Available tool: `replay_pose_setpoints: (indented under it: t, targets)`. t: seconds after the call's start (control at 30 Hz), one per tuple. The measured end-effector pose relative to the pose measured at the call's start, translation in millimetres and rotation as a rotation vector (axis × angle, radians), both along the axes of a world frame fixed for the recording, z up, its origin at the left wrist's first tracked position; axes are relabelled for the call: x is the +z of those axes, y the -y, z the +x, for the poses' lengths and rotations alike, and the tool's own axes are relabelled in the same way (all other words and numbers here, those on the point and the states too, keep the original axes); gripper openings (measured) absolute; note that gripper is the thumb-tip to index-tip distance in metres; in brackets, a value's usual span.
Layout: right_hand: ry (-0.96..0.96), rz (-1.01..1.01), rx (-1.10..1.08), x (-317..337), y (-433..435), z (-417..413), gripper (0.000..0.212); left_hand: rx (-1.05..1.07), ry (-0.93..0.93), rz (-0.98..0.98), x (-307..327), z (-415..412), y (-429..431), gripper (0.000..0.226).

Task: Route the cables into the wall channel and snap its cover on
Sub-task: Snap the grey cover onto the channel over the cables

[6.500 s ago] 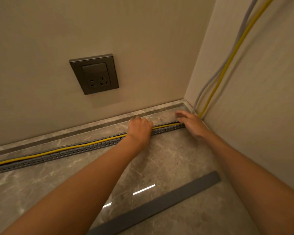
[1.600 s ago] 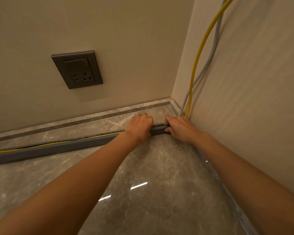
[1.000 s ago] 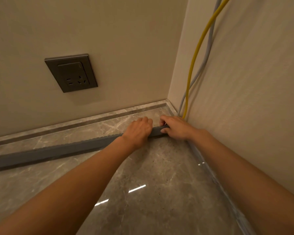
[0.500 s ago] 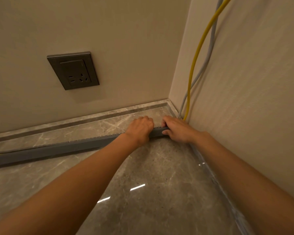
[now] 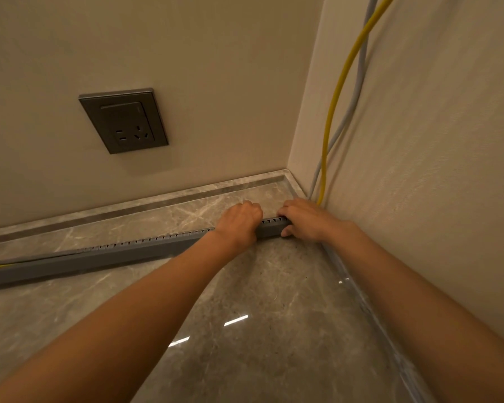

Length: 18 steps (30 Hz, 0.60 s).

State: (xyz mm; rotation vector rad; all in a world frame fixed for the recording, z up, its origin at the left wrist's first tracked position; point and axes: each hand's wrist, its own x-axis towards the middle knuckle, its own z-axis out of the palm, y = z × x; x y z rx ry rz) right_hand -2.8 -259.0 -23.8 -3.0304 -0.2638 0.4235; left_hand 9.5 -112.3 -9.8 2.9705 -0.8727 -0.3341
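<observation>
Our left hand (image 5: 239, 225) and right hand (image 5: 303, 221) grip the grey cover (image 5: 114, 257) at its corner end to snap it onto the slotted channel (image 5: 157, 237).

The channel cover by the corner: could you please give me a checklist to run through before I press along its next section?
1. Grip: left hand and right hand both hold the cover at its corner end: ok.
2. Corner end snapped down: the channel's slotted edge shows just above the cover there: cannot tell.
3. Cables at the corner: yellow cable and grey cable drop behind the right hand, so whether either is pinched: cannot tell.
4. Far left end: a bit of yellow cable shows beside the cover: not ok.
</observation>
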Motion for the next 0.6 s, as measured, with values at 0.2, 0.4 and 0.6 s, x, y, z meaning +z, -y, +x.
replay_pose_setpoints:
  t: [0.2,0.4,0.6]
  targets:
    - [0.012,0.078,-0.039,-1.1,1.9,-0.8,0.035,0.001,0.069,-0.013,-3.2,0.6,0.3,0.035]
    - [0.042,0.108,-0.049,-3.7,3.6,-1.7,0.037,0.024,-0.076,-0.017,-8.6,3.8,2.3,0.033]
    - [0.052,0.109,-0.050,-4.5,3.3,-1.8,0.036,0.028,-0.038,-0.040,-9.4,2.6,3.5,0.030]
